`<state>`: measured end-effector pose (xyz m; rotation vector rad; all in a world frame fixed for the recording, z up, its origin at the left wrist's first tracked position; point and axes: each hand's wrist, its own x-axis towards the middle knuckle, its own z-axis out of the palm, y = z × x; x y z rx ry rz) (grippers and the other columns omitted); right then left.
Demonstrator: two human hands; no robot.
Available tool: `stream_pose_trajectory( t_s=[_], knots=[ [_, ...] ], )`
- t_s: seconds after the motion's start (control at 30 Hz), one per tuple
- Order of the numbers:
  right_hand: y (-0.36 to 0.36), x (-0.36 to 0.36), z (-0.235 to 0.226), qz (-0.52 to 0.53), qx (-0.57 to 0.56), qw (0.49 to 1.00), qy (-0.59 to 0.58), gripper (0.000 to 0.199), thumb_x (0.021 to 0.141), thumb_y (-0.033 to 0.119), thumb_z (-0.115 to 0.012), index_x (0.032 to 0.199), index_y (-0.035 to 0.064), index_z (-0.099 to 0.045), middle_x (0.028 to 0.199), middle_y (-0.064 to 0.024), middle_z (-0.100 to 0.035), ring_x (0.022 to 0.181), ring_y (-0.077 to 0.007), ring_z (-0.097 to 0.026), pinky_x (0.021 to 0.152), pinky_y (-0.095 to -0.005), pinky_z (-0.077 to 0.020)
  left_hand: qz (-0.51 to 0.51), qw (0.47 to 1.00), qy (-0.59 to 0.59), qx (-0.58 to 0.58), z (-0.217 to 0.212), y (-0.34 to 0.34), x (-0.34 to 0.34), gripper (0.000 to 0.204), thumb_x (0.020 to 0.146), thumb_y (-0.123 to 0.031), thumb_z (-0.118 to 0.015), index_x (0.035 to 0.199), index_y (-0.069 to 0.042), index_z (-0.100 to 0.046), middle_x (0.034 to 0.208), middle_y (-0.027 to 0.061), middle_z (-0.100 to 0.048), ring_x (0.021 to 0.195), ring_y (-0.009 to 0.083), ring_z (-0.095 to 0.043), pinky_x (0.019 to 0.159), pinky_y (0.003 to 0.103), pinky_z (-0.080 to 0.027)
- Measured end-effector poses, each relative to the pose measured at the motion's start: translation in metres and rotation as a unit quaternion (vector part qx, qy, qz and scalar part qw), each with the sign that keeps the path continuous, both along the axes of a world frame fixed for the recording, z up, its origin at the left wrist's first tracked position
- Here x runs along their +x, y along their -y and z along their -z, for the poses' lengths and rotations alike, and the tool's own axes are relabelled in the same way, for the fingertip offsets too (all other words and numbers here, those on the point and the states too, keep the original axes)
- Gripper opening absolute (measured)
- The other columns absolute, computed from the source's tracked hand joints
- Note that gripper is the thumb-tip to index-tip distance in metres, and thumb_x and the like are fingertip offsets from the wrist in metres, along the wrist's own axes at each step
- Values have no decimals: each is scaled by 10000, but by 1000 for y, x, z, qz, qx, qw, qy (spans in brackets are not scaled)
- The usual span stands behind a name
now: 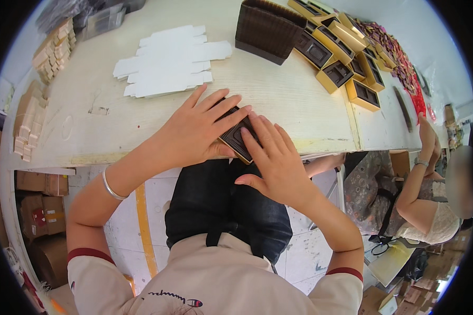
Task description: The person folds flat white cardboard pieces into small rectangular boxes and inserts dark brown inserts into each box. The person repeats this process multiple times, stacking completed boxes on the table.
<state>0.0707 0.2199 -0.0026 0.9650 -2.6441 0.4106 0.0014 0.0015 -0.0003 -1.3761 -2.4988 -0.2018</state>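
At the table's front edge, a small gold box with a dark brown moulded plastic tray (pixel 240 137) in it sits tilted between my hands. My left hand (pixel 192 128) grips this box from the left, fingers across its top and thumb at its near side. The fingers of my right hand (pixel 276 163) lie stretched out on the tray and the box's right edge, its thumb spread away and touching nothing. My fingers hide part of the box. Beyond my left hand lies a stack of flat white die-cut cardboard blanks (pixel 168 60).
A stack of dark brown plastic trays (pixel 268 31) stands at the back. Several gold boxes with brown trays (pixel 336 76) are piled right of it, before a heap of red wrapped pieces (pixel 389 47). Folded card pieces (pixel 31 118) line the left edge. A co-worker (pixel 420 205) sits at right.
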Motion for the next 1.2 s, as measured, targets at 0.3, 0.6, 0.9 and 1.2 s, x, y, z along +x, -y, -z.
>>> stream_pose_trajectory(
  t_s=[0.3,0.6,0.9,1.2],
  knots=[
    [-11,-22,9,-15,-141,990,0,522,737,157,-746,1185,-18,-543,1321,-224,-472,1168,-413,-491,982,-457,-413,-54,991,27,116,8,-16,17,653,771,-411,-674,1310,-73,-526,1124,137,-511,1064,339,-474,947,468,-394],
    [-15,-21,9,-7,-150,989,14,621,734,153,-749,1269,-31,-492,1380,-233,-429,1216,-416,-468,989,-438,-426,-4,987,82,138,6,3,11,493,785,-264,-696,1230,-74,-604,1193,142,-503,1054,334,-478,938,421,-407],
    [-16,-34,8,24,-353,915,197,661,687,93,-789,1270,-23,-499,1259,-212,-509,1173,-382,-487,974,-400,-434,-33,959,192,205,-1,-8,9,669,756,-213,-733,1348,-56,-464,1168,163,-520,1037,334,-495,919,405,-413],
    [-16,-28,8,16,-135,989,61,675,741,231,-756,1321,25,-479,1275,-205,-463,1119,-380,-485,987,-444,-392,-55,994,77,45,-4,-9,10,704,809,-394,-678,1390,-83,-428,1267,152,-490,1143,344,-457,1027,445,-351]
  ],
)
